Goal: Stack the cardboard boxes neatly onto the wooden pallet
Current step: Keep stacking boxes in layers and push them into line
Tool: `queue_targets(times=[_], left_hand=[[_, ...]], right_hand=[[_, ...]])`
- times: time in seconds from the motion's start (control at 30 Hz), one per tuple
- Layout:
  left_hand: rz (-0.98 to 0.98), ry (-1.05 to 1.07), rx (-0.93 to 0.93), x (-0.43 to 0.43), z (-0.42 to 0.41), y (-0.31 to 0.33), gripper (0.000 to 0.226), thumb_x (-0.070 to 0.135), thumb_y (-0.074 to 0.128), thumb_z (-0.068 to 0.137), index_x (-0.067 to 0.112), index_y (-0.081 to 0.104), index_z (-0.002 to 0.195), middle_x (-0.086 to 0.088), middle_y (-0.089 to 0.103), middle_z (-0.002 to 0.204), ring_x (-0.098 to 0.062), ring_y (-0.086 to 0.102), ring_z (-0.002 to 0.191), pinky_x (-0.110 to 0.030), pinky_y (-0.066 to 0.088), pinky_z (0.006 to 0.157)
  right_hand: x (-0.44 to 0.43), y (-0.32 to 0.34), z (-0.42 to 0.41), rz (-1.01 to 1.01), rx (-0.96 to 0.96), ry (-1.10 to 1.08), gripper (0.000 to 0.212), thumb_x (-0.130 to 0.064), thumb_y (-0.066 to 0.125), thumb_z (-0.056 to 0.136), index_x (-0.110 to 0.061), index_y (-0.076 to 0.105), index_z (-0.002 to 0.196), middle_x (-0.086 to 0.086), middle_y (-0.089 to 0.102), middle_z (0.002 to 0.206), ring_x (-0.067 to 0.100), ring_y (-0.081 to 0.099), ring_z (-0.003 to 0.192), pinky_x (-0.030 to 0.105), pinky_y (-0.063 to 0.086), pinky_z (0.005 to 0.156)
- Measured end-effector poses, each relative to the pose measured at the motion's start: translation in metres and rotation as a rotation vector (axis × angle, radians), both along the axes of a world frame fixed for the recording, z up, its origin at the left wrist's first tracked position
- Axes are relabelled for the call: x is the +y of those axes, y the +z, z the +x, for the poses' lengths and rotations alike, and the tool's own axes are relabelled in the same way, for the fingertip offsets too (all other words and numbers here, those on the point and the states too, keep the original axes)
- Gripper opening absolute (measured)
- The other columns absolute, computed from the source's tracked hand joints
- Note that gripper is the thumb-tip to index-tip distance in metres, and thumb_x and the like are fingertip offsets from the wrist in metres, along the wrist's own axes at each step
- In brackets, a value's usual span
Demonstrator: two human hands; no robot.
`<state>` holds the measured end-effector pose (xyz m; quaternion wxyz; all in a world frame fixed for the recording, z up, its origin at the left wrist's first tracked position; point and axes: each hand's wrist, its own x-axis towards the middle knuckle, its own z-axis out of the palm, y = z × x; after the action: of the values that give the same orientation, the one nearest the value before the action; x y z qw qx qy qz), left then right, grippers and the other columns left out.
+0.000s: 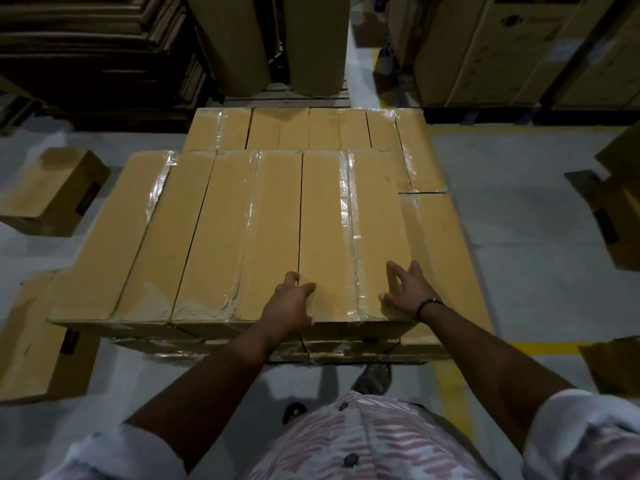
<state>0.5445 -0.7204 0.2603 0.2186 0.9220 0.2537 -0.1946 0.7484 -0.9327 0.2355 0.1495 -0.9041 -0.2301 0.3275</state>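
- Nearest the lens, a patterned shirt (pixel 363 441) and two bare forearms lead to the hands at the near edge of the stack.
- Left hand (pixel 291 299): fingers curl over the near left corner of the top box (pixel 346 220) and grip it. Right hand (pixel 405 289): fingers are splayed and press on the same box's near right corner, holding nothing.
- Top box: it lies flat as the rightmost of three long taped cartons in the upper layer (pixel 207 230), touching its neighbour along its length. We judge that it is being squared up, its near end roughly flush with the others.
- Lower layer (pixel 277 129): it looks complete as far as we can see. It shows behind and to the right of the upper layer, where one strip (pixel 440 254) is uncovered.
- Wooden pallet: it is hidden beneath the cartons, and we cannot see its deck.
- Loose boxes (pixel 52 192) stand on the floor (pixel 519 220) to either side, well apart from the stack. We judge the task partly done: the upper layer is unfinished and these cartons are not yet lifted on.
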Motion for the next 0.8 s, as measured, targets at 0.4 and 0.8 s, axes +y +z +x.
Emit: queue_targets(times=[0.4,0.8], left_hand=[[0.318,-0.285,0.188,-0.013,0.016,0.012,0.067,0.051,0.05,0.102,0.011,0.036,0.154,-0.025,0.038,0.152,-0.037,0.04,0.137,-0.045,0.043,0.104],[0.234,-0.149,0.167,0.002,0.031,-0.002,0.096,0.054,0.054,0.1,0.0,0.005,0.162,-0.031,-0.001,0.167,-0.043,0.006,0.156,-0.047,0.019,0.124]], right_hand=[[-0.012,-0.011,-0.02,0.01,-0.04,-0.033,0.085,-0.05,0.065,0.093,-0.038,0.013,0.16,0.004,-0.011,0.168,0.039,0.03,0.147,0.047,0.04,0.114],[-0.023,-0.01,-0.024,0.088,0.015,-0.152,0.09,-0.045,0.071,0.091,-0.031,0.016,0.161,0.006,0.007,0.169,0.033,0.024,0.151,0.044,0.032,0.118]])
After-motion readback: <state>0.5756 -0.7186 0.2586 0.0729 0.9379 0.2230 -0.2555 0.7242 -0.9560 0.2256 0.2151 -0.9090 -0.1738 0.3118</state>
